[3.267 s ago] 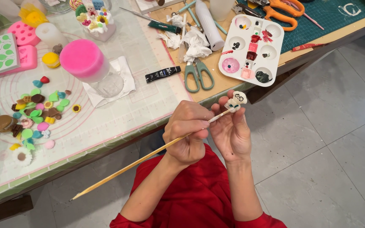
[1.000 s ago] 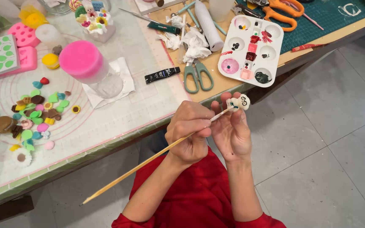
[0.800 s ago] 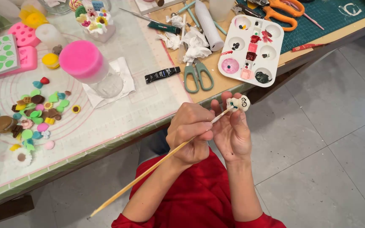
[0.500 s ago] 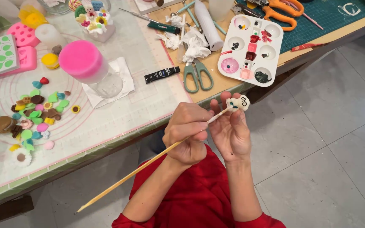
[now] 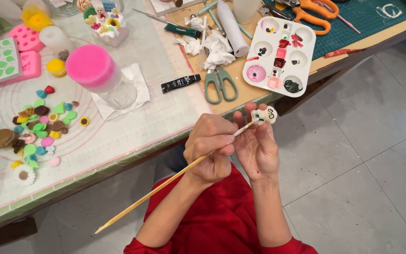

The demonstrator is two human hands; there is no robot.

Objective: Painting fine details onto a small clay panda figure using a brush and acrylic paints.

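Observation:
My left hand (image 5: pixel 210 150) grips a long thin wooden paintbrush (image 5: pixel 165 181). Its handle slants down to the lower left, and its tip touches a small white figurine (image 5: pixel 265 115) with black markings. My right hand (image 5: pixel 258 146) holds that figurine at its fingertips, just off the table's front edge and above my red-clothed lap. Both hands are close together, almost touching.
A white paint palette (image 5: pixel 279 49) with pink, red and black paint lies on the table near green-handled scissors (image 5: pixel 220 84) and a black paint tube (image 5: pixel 180 83). A pink-lidded jar (image 5: pixel 100 73), pink moulds (image 5: pixel 24 42) and several small coloured clay pieces (image 5: pixel 38 124) lie on the left. Grey floor tiles (image 5: pixel 363 155) are on the right.
The brush handle's far end has wobbled slightly while the tip stays on the figurine. Both hands have kept their place.

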